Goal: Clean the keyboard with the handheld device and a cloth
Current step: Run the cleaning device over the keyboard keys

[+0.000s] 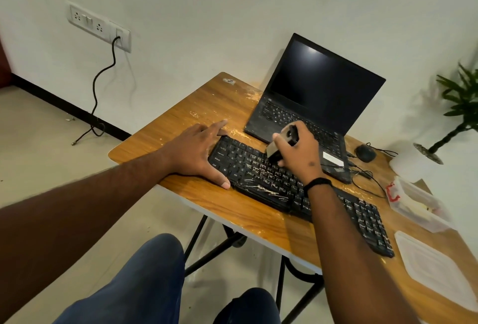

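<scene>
- Keyboard (297, 189): black, lying diagonally across the wooden table (196, 106), taken here as the landmark. White scribble marks show on its near edge, around the space bar.
- Left hand (199, 153): flat, palm down, at the keyboard's left end. Fingers straight and spread, reaching past the far-left corner onto the table; thumb stretched along the near-left edge, tip touching the table just beside the keys. It holds nothing and only presses down.
- Right hand (297, 153): over the keyboard's left-centre rows, fingers and thumb curled round the device (284, 142), a small grey-and-black block. Closed, full-hand grip; thumb on the left face, fingers wrapped over the top and right side. The device's lower end sits on or just above the keys; contact cannot be told.
- Black band (318, 183) on the right wrist, above the keyboard's middle.
- Laptop (310, 106): open, screen dark, just behind the keyboard.
- Mouse (365, 152): black, right of the laptop, behind the keyboard's right half.
- Clear box (416, 202): beyond the keyboard's right end, with a red item inside.
- Clear lid (434, 269): nearer than the box, just right of the keyboard's right end.
</scene>
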